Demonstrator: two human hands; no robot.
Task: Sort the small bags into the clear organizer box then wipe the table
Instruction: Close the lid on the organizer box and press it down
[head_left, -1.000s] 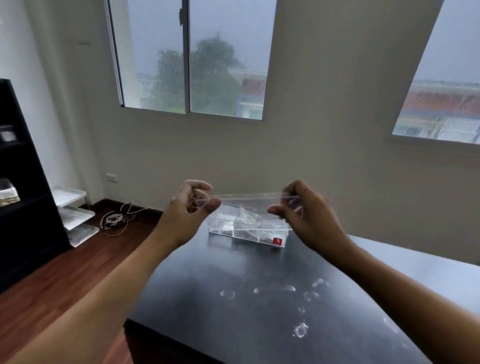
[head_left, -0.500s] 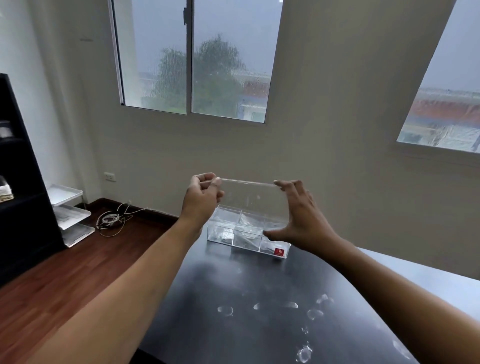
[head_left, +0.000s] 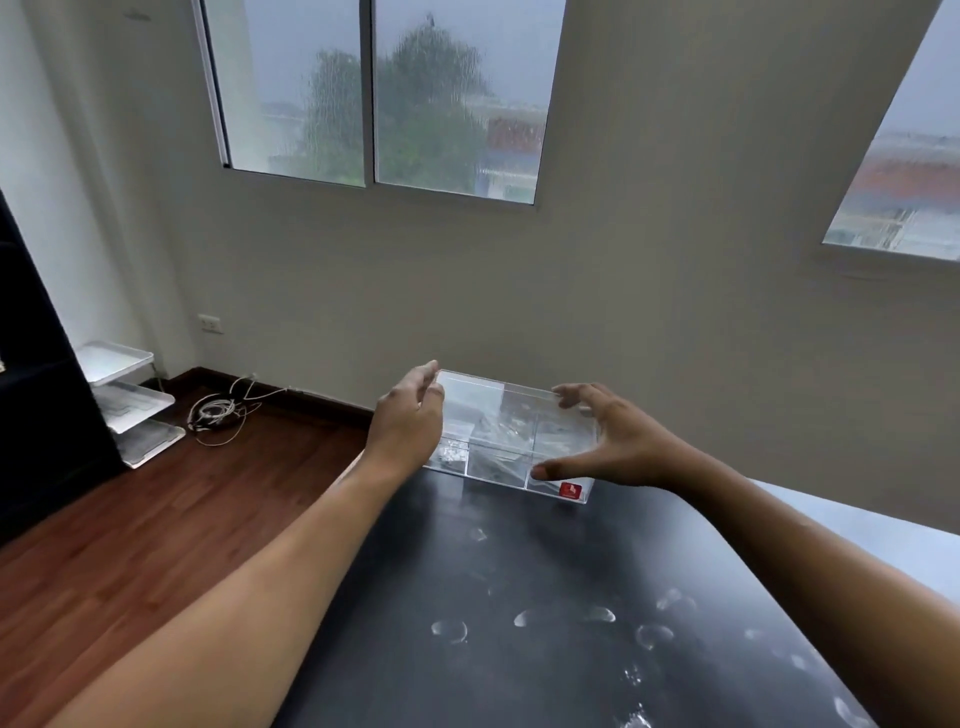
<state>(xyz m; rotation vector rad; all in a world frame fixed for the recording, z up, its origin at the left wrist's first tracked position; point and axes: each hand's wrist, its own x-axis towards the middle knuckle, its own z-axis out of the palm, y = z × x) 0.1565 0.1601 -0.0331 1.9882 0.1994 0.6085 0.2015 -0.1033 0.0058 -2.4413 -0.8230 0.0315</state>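
Observation:
The clear organizer box (head_left: 497, 472), with a red label (head_left: 570, 490) on its front right, stands at the far end of the dark table (head_left: 519, 561). Small clear bags (head_left: 451, 455) lie in its compartments. A clear lid (head_left: 488, 405) is tilted over the box, far edge raised. My left hand (head_left: 408, 423) pinches the lid's left end. My right hand (head_left: 623, 447) spans the right end, fingers on the far corner and thumb at the front edge.
Pale smudges and ring marks (head_left: 449, 630) dot the near tabletop. The table's left edge drops to a wooden floor with stacked white trays (head_left: 124, 395), a coiled cable (head_left: 215, 413) and a black shelf unit (head_left: 31, 389). A wall rises close behind the box.
The lid was held flat in the air above the box; both hands have brought it down and forward, so it now leans over the compartments. My right hand has spread wider.

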